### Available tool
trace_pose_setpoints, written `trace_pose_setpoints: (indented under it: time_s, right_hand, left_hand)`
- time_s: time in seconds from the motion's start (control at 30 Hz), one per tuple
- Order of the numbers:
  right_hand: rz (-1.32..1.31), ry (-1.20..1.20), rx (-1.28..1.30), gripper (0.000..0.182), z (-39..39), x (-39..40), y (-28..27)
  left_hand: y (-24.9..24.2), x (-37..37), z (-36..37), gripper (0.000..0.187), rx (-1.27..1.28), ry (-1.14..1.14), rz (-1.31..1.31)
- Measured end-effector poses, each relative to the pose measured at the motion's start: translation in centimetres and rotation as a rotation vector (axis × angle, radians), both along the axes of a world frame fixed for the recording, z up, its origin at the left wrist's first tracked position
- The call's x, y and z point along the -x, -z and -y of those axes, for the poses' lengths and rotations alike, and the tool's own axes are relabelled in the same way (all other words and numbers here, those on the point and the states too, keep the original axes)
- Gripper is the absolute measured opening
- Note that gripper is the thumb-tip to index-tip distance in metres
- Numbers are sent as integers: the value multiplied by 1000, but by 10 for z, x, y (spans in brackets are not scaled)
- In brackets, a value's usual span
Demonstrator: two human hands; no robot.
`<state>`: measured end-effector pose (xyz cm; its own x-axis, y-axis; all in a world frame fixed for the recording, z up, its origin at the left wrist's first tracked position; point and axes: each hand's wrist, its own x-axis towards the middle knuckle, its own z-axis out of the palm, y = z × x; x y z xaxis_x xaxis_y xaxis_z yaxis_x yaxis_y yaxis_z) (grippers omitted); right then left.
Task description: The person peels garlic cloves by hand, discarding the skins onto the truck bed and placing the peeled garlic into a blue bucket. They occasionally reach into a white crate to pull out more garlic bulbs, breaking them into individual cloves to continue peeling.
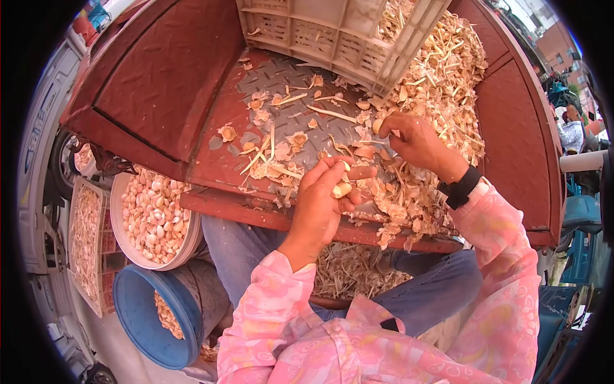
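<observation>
My left hand (318,195) is closed around pale garlic cloves (342,189), which show between its thumb and fingers above the front edge of the red metal cart bed (217,153). To its right, my right hand (416,142) pinches what looks like a garlic clove (377,126) at its fingertips; the curled fingers partly hide it. Beneath and beyond that hand lies a heap of garlic with dry stalks and papery skins (448,77). Loose skins and stalks (272,157) are scattered over the bed left of my left hand.
A pale plastic crate (307,40) stands tilted at the back of the bed. On the left are a white bucket of garlic cloves (153,214), a blue bucket (131,320) with cloves inside, and another crate (96,291). A parked vehicle (38,160) borders them.
</observation>
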<state>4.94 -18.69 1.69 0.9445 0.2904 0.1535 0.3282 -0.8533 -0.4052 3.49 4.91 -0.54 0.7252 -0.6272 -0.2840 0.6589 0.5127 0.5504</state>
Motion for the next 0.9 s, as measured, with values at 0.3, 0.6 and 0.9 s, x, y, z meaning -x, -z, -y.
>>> trace_pose_setpoints:
  time_s: [0.3, 0.6, 0.9]
  right_hand:
    - [62, 129, 382, 16, -20, -9, 8]
    - [-105, 142, -521, 23, -48, 21, -17]
    - [52, 59, -63, 17, -66, 44, -31]
  left_hand:
    - [-1, 1, 0, 20, -3, -32, -29]
    - [4, 2, 14, 24, -89, -89, -2]
    - [8, 2, 29, 28, 301, -59, -345]
